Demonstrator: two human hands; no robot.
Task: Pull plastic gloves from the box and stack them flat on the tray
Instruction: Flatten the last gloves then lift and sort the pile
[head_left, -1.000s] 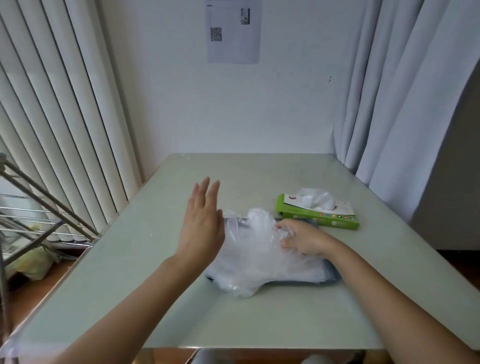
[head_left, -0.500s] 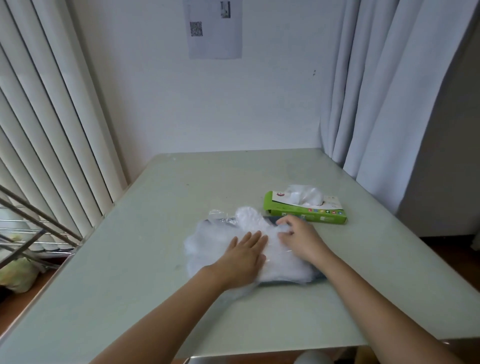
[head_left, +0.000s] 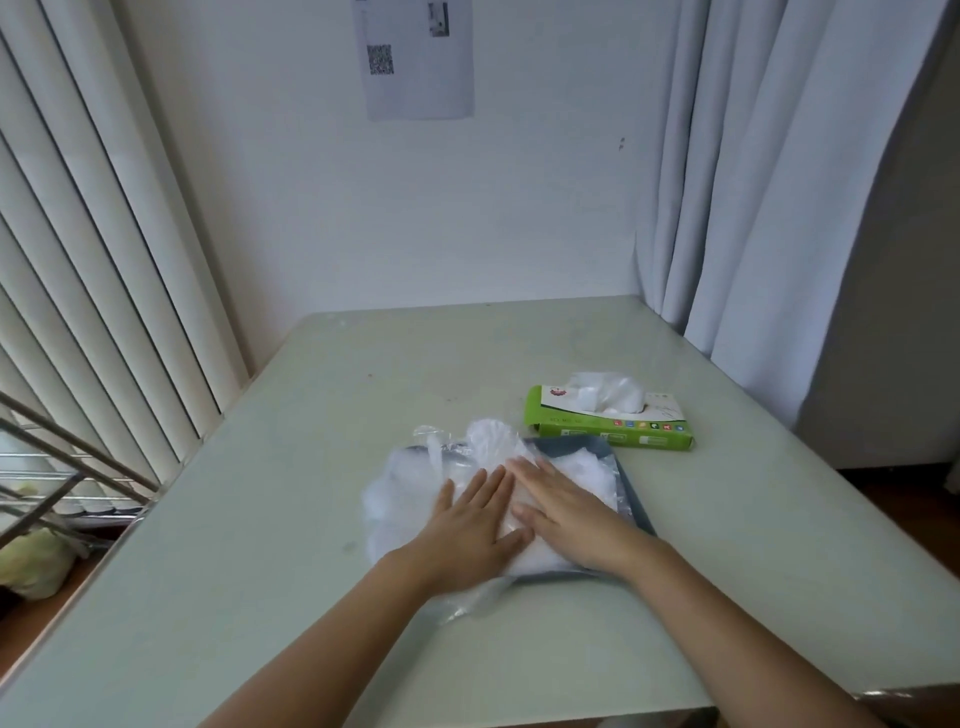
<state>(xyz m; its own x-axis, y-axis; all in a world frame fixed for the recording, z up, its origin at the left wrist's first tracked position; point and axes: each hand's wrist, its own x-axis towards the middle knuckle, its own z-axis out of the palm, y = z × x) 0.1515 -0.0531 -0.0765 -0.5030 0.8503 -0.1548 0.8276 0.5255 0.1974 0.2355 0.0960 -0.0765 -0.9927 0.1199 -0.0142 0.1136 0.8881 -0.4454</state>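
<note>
Tray (head_left: 631, 493) mostly hidden under gloves (head_left: 410, 499); left hand (head_left: 475, 525) & right hand (head_left: 563, 512) pressed flat atop, fingers straight.

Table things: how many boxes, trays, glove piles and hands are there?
Green box: 1
Tray: 1
Glove pile: 1, single gloves too clear to count
Hands: 2, left hand and right hand, flat on the pile
Total: 5

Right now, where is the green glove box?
In the head view, the green glove box lies on the table, right of centre, just beyond the tray's far right corner.
</note>
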